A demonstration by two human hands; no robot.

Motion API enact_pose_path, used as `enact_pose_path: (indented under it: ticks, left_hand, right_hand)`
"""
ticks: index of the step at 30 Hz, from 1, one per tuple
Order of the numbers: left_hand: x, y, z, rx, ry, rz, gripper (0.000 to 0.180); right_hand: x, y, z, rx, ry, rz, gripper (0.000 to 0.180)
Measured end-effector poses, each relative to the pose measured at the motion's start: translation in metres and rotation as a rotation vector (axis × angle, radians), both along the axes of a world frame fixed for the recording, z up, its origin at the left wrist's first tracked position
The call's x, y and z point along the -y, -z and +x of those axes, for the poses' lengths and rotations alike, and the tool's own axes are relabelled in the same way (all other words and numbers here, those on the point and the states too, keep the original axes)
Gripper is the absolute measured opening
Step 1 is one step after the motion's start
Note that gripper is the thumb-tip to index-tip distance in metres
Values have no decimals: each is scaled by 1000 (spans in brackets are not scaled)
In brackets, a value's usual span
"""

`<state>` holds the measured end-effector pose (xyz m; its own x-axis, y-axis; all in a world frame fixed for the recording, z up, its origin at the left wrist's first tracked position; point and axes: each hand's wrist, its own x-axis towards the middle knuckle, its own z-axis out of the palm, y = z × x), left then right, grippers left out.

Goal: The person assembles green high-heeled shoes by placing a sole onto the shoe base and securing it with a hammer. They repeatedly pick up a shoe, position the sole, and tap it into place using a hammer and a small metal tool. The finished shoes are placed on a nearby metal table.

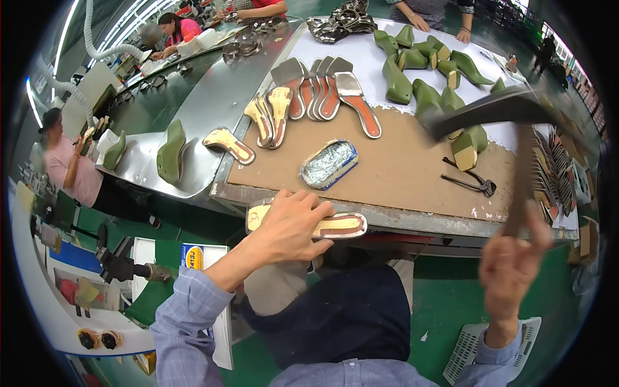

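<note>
My left hand (284,226) grips a cream and brown shoe insole (345,226) across its middle at the table's near edge. What lies beneath the insole is mostly hidden by the hand. On the right, my right hand (512,264) is closed around the handle of a hammer (521,168), whose dark head is raised and blurred by motion. A small open box (330,164) with shiny silver contents lies on the brown board beyond my left hand. Black-handled pincers (477,185) rest on the board, left of the hammer.
Cream insoles (274,116) and red-brown insoles (325,87) stand fanned out on the table (387,155). Green shoe lasts (412,58) cluster at the far right. Another last (171,151) stands on the metal bench at left. Several people work around; one person's hands (419,22) rest on the far edge.
</note>
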<state>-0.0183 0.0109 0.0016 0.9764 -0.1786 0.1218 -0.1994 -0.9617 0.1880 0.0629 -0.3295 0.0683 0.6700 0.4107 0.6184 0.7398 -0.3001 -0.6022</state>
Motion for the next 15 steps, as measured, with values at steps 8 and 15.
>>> enact_pose_path:
  ticks: [8, 15]
  left_hand:
    - [-2, -2, 2, 4, 18, 21, 46]
    - [3, -2, 0, -46, 0, 8, 47]
  right_hand:
    - [-27, 46, -12, -371, -199, -280, 44]
    - [-8, 69, -22, 107, -31, -116, 44]
